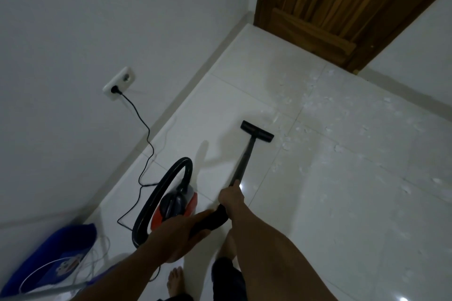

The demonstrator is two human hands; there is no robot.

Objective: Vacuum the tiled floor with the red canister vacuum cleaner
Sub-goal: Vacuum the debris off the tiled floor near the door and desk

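Note:
The red canister vacuum stands on the white tiled floor just left of my hands. Its black hose loops up and back to the handle. My left hand grips the black hose handle from the left. My right hand holds the dark wand higher up. The black floor nozzle lies flat on the tile ahead, at the edge of scattered white scraps.
The power cord runs from a wall socket on the left wall down to the vacuum. A wooden door stands at the far corner. A blue item with thin white cables lies bottom left. My bare foot is below.

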